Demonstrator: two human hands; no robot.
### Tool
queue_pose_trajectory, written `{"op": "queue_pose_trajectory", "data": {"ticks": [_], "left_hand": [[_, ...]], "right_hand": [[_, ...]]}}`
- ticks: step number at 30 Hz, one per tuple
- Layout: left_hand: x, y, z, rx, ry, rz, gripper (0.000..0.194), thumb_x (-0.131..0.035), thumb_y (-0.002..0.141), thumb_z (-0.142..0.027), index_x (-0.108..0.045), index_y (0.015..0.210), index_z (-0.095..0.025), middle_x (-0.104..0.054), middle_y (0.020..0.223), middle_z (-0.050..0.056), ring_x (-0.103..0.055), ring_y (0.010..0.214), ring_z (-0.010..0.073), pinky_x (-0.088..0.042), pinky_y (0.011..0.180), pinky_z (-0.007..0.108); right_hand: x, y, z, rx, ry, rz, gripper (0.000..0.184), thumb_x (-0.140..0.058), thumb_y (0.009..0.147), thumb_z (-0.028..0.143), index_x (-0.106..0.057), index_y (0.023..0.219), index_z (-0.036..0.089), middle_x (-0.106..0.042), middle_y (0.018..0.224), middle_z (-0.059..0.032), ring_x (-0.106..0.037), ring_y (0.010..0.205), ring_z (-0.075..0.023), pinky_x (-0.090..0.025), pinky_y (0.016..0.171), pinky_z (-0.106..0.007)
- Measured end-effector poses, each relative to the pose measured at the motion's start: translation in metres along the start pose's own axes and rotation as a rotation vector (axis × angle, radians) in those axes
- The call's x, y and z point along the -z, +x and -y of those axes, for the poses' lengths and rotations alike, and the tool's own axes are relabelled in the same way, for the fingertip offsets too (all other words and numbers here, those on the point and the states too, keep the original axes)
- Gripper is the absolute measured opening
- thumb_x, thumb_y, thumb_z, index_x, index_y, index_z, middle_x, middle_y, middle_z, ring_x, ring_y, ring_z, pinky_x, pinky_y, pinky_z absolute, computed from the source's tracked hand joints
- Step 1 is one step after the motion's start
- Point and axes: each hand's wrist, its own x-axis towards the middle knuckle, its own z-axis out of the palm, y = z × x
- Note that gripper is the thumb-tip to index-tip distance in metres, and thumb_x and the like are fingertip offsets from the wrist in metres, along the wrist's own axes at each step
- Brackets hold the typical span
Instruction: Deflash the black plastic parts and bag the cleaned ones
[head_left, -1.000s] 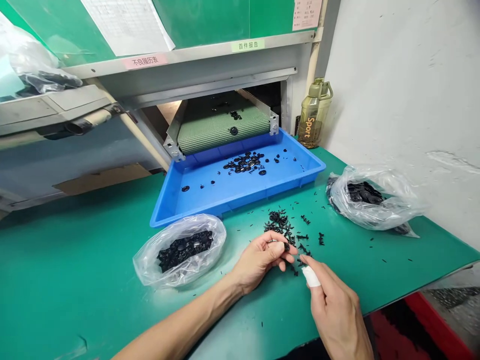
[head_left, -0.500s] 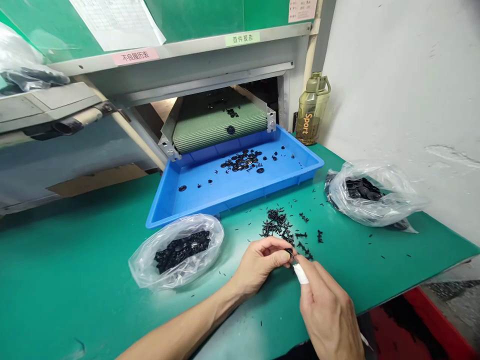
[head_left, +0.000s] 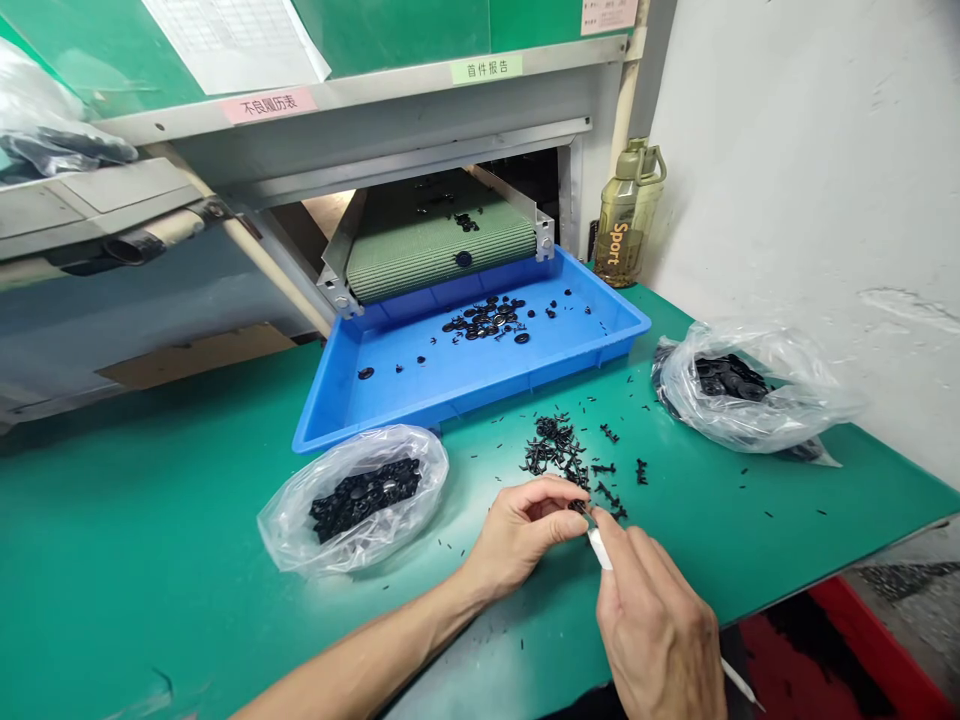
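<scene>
My left hand [head_left: 525,530] is closed in a pinch on a small black plastic part [head_left: 577,506] just above the green table. My right hand [head_left: 652,625] is closed round a thin white tool [head_left: 739,684] whose tail sticks out behind the hand. Its white tip [head_left: 599,548] touches the pinched part. A loose heap of small black parts [head_left: 559,452] lies on the table just beyond both hands.
A blue tray [head_left: 465,390] with several black discs sits under a green conveyor belt [head_left: 439,250]. Clear bags of black parts lie at the left [head_left: 352,495] and right [head_left: 742,385]. A bottle [head_left: 628,215] stands by the wall. The table edge [head_left: 862,555] runs close on the right.
My right hand moved left and up until its white tip met the part pinched in my left hand. The left hand stayed nearly in place.
</scene>
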Motion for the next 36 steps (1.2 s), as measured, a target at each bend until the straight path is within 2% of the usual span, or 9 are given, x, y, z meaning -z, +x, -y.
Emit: {"op": "queue_pose_trajectory", "data": {"ticks": [5,10,15,18,20,25,31,33,36], "left_hand": [[0.007,-0.001,0.001,-0.041,0.111,0.119,0.018,-0.069,0.08,-0.033,-0.07,0.088,-0.016,-0.064,0.086,0.005,-0.056,0.078,0.0148,-0.046,0.073,0.027],[0.014,0.003,0.002,-0.181,0.361,0.187,0.018,-0.057,0.089,-0.031,-0.066,0.093,-0.015,-0.064,0.088,0.007,-0.056,0.081,0.0159,-0.045,0.076,0.029],[0.006,0.003,0.004,-0.198,0.457,0.061,0.02,-0.054,0.091,-0.034,-0.064,0.094,-0.016,-0.063,0.085,0.005,-0.055,0.075,0.015,-0.044,0.071,0.027],[0.003,0.001,0.007,-0.168,0.463,-0.012,0.021,-0.055,0.09,-0.035,-0.063,0.095,-0.016,-0.063,0.084,0.005,-0.053,0.072,0.0141,-0.043,0.066,0.026],[0.006,0.0,0.009,-0.22,0.513,0.021,0.019,-0.053,0.092,-0.032,-0.063,0.097,-0.017,-0.063,0.088,0.006,-0.055,0.076,0.0147,-0.045,0.071,0.027],[0.019,0.004,0.006,-0.378,0.613,0.22,0.016,-0.048,0.095,-0.023,-0.06,0.101,-0.016,-0.063,0.094,0.009,-0.056,0.085,0.0157,-0.046,0.078,0.029],[0.02,0.009,-0.002,-0.433,0.63,0.369,0.018,-0.045,0.095,-0.02,-0.06,0.105,-0.015,-0.064,0.091,0.009,-0.058,0.085,0.0159,-0.047,0.078,0.028],[0.019,0.01,-0.001,-0.432,0.625,0.329,0.019,-0.046,0.095,-0.021,-0.061,0.106,-0.015,-0.065,0.09,0.008,-0.059,0.084,0.0159,-0.048,0.077,0.027],[0.018,0.012,0.001,-0.354,0.629,0.22,0.02,-0.049,0.094,-0.026,-0.063,0.106,-0.016,-0.066,0.092,0.007,-0.06,0.083,0.0154,-0.047,0.076,0.026]], "right_hand": [[-0.002,0.0,-0.004,-0.081,0.153,0.118,0.032,-0.032,0.092,0.014,-0.063,0.1,0.018,-0.068,0.071,-0.0039,-0.063,0.057,-0.0158,-0.042,0.051,-0.024],[-0.003,0.007,-0.014,-0.156,0.293,0.315,0.032,-0.034,0.087,0.013,-0.063,0.079,0.025,-0.057,0.05,0.0034,-0.054,0.042,-0.0143,-0.037,0.042,-0.023],[-0.011,0.006,-0.003,-0.107,0.135,0.065,0.035,-0.032,0.091,0.015,-0.065,0.102,0.014,-0.071,0.078,-0.0084,-0.064,0.055,-0.0165,-0.043,0.05,-0.024],[-0.015,0.005,0.002,-0.093,0.09,0.025,0.035,-0.032,0.091,0.015,-0.066,0.1,0.012,-0.071,0.08,-0.0105,-0.064,0.053,-0.0165,-0.042,0.049,-0.025],[-0.014,0.006,0.0,-0.105,0.123,0.081,0.035,-0.032,0.088,0.013,-0.066,0.099,0.015,-0.071,0.076,-0.0076,-0.062,0.052,-0.0161,-0.04,0.048,-0.025],[-0.004,0.011,-0.017,-0.183,0.318,0.381,0.033,-0.034,0.082,0.009,-0.064,0.082,0.025,-0.062,0.058,0.0019,-0.055,0.048,-0.0146,-0.034,0.047,-0.024],[0.006,0.023,-0.029,-0.221,0.485,0.528,0.032,-0.034,0.09,0.022,-0.061,0.073,0.024,-0.06,0.059,0.0022,-0.053,0.051,-0.0131,-0.037,0.046,-0.02],[0.005,0.023,-0.027,-0.23,0.468,0.506,0.033,-0.033,0.09,0.02,-0.063,0.077,0.024,-0.06,0.058,0.0023,-0.053,0.05,-0.0133,-0.037,0.046,-0.021],[-0.002,0.019,-0.023,-0.213,0.305,0.339,0.033,-0.034,0.089,0.017,-0.066,0.089,0.024,-0.067,0.069,-0.0009,-0.059,0.054,-0.0148,-0.038,0.049,-0.023]]}}
